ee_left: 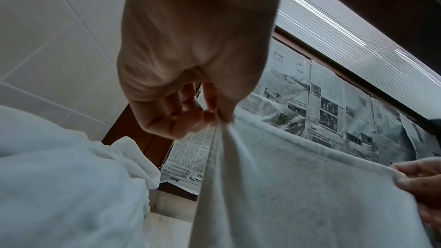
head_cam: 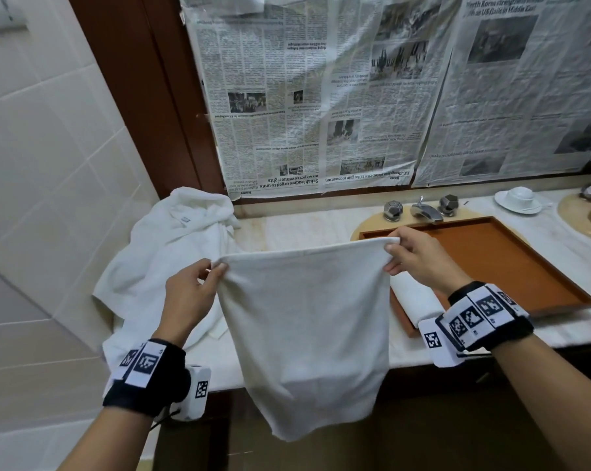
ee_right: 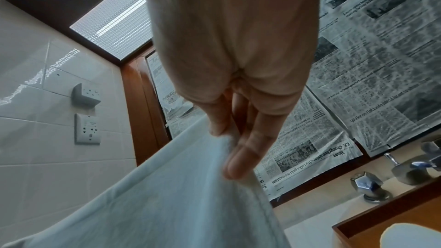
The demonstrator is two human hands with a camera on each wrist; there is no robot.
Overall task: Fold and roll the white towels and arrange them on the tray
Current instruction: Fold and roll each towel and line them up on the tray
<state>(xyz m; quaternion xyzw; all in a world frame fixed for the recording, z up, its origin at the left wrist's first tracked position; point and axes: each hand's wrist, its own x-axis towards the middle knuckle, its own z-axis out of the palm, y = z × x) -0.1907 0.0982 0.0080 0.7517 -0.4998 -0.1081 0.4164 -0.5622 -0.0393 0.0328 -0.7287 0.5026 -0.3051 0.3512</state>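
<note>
Behind the held towel [head_cam: 304,321], a rolled towel [head_cam: 419,302] lies on the tray [head_cam: 511,263].

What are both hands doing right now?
Left hand: pinching the towel's top left corner.
Right hand: pinching its top right corner.

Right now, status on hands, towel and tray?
Left hand and right hand pinch the top corners of the white towel, hanging over the counter edge. One rolled towel on tray. Nothing in the way.
</note>
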